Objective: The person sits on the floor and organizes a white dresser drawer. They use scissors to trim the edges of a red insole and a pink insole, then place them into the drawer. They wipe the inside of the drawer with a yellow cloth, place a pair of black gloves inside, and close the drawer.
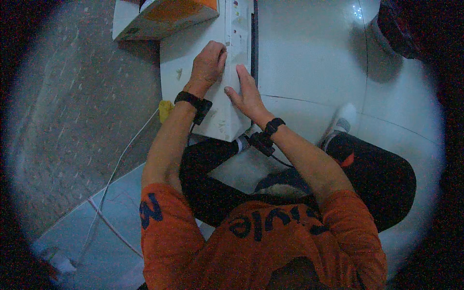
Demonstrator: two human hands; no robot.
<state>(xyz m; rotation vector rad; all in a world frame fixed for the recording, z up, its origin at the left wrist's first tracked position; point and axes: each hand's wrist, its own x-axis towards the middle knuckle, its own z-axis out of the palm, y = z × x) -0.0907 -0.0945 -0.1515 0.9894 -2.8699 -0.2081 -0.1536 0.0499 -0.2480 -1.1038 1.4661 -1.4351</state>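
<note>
A long white box-like piece (pixel 214 119) with a ridge along its right side lies before me. My left hand (pixel 209 65) rests on its top near that ridge, fingers curled under; whether they hold anything is hidden. My right hand (pixel 249 95) lies against the piece's right side face (pixel 239 54), with thumb and fingers apart and nothing seen between them. Small holes or coloured spots run along this narrow face farther up. Both wrists carry black straps with dark modules and cables.
An orange and white box-like object (pixel 177 18) overhangs the far left end. Left of the piece is a grey-brown mat or floor area (pixel 83 108), crossed by a white cord (pixel 123 152) near a yellow item (pixel 166 110). A dark round-based object (pixel 395 32) stands upper right on pale tiles (pixel 308 65).
</note>
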